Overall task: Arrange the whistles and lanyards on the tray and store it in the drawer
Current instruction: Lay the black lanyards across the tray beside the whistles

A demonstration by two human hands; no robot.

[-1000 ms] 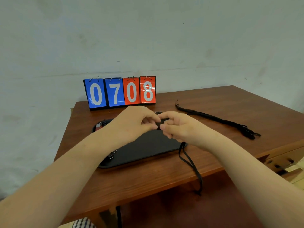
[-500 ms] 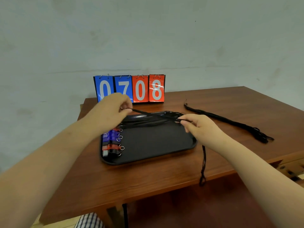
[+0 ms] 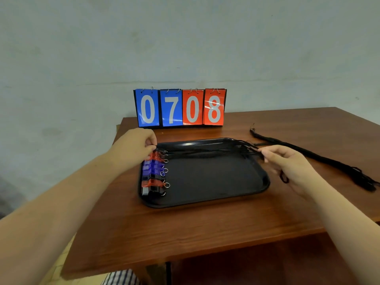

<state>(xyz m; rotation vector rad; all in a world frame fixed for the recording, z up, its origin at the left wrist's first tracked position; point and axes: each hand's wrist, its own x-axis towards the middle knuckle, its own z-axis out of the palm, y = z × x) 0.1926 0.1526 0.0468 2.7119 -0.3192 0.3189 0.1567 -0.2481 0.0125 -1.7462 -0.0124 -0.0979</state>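
Observation:
A black tray (image 3: 205, 199) lies on the wooden table. Along its left side sits a row of several whistles (image 3: 153, 173), red, blue and black, each with a metal ring. Black lanyards (image 3: 205, 151) stretch across the tray's far part from left to right. My left hand (image 3: 135, 148) pinches one end of a lanyard at the tray's far left corner, above the top whistle. My right hand (image 3: 287, 163) pinches the other end at the tray's far right edge, and a loop of cord hangs below its fingers.
A bundle of loose black lanyards (image 3: 320, 159) lies on the table right of the tray. A flip scoreboard (image 3: 180, 108) reading 0708 stands at the back. The table's front edge (image 3: 185, 256) is near me; a wall rises behind.
My hands moved apart from the tray's middle to its two ends, pulling a lanyard straight and lowering it across the tray's far part. The end that hung off the table edge is now up.

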